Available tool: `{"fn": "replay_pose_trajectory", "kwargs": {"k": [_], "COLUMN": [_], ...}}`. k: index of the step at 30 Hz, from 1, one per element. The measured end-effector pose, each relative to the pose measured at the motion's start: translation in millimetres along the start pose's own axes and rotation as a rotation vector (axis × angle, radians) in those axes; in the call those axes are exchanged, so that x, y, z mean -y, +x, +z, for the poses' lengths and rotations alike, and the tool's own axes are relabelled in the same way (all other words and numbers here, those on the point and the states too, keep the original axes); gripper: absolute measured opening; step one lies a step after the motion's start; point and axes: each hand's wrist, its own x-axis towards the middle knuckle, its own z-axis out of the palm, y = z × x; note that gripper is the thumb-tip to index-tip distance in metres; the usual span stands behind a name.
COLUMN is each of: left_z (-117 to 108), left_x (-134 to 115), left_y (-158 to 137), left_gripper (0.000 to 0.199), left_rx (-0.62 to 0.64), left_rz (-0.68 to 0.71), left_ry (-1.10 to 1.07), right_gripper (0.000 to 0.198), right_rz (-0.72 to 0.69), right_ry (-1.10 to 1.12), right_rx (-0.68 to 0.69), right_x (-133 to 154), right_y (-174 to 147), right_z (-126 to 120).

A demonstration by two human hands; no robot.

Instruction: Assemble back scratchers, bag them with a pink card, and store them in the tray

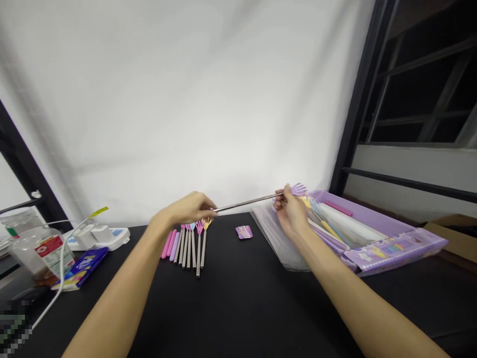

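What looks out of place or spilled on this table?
I see no spill. One pink scratcher looks slightly off: its end juts nearer the person than the scratchers lined up beside it.

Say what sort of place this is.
Probably a home or dorm room, though I can't be certain: a black desk against a white wall, with a power strip on it.

The tabletop (pixel 223 308) is black, the wall (pixel 223 99) white. Centre: silvery rod (pixel 249 201), lilac claw (pixel 298 189). Left of centre: pink and lilac handles (pixel 171 243), silvery shafts (pixel 189 251) with pink, blue and yellow heads (pixel 200 226). Right: lilac box (pixel 376 217) with multicoloured lettering (pixel 395 248).
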Motion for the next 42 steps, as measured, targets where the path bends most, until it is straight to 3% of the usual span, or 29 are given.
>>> {"fn": "replay_pose_trajectory", "kwargs": {"k": [2, 5, 9, 13, 17, 20, 23, 26, 29, 31, 33, 37, 42], "left_z": [-11.9, -16.5, 1.9, -0.6, -28.7, -34.1, -21.7, -14.7, -26.0, -36.9, -42.4, -29.3, -10.2], "left_x": [16.4, 23.8, -0.6, -9.7, 0.9, -7.7, -22.9, -21.6, -3.2, 7.0, 8.5, -7.1, -17.4], "left_y": [-9.9, -12.1, 7.7, 10.9, -12.9, -17.9, -5.2, 3.5, -7.3, -19.6, -26.8, -14.9, 6.1], "left_gripper": [0.026, 0.023, 0.030, 0.027, 0.021, 0.024, 0.028, 0.020, 0.018, 0.019, 0.023, 0.030, 0.022], "left_rx": [0.017, -0.059, -0.201, -0.044, 0.090, 0.015, -0.093, -0.038, 0.048, 0.049, 0.010, -0.111, -0.045], "left_rz": [-0.109, -0.200, -0.056, -0.038, -0.271, -0.301, -0.146, -0.082, -0.231, -0.351, -0.387, -0.217, -0.113], "left_ry": [0.094, 0.202, 0.134, 0.002, 0.055, 0.180, 0.190, 0.123, 0.093, 0.146, 0.201, 0.204, 0.117], "right_gripper": [0.034, 0.032, 0.036, 0.043, 0.040, 0.037, 0.038, 0.040, 0.040, 0.041, 0.041, 0.039, 0.038], "right_rz": [-0.014, -0.001, 0.055, 0.061, 0.050, 0.102, 0.166, 0.147, 0.080, 0.059, 0.090, 0.209, 0.189], "right_ry": [0.039, 0.083, 0.134, 0.053, 0.055, 0.128, 0.167, 0.092, 0.049, 0.072, 0.102, 0.179, 0.118], "right_rx": [-0.111, -0.124, -0.132, -0.160, -0.126, -0.079, -0.080, -0.081, -0.140, -0.178, -0.162, -0.066, -0.060], "right_x": [6.8, 6.5, -3.0, 0.1, -2.3, -13.1, -18.8, -13.8, -4.5, -2.0, -4.7, -18.0, -17.2], "right_y": [9.8, 11.9, 3.6, 7.1, 4.3, -9.7, -19.4, -14.6, -2.8, 0.9, -2.1, -18.1, -17.7], "right_z": [-6.3, -7.4, -2.7, -7.4, -4.6, 5.2, 10.8, 7.5, 1.0, -0.8, 1.2, 11.0, 11.4]}}
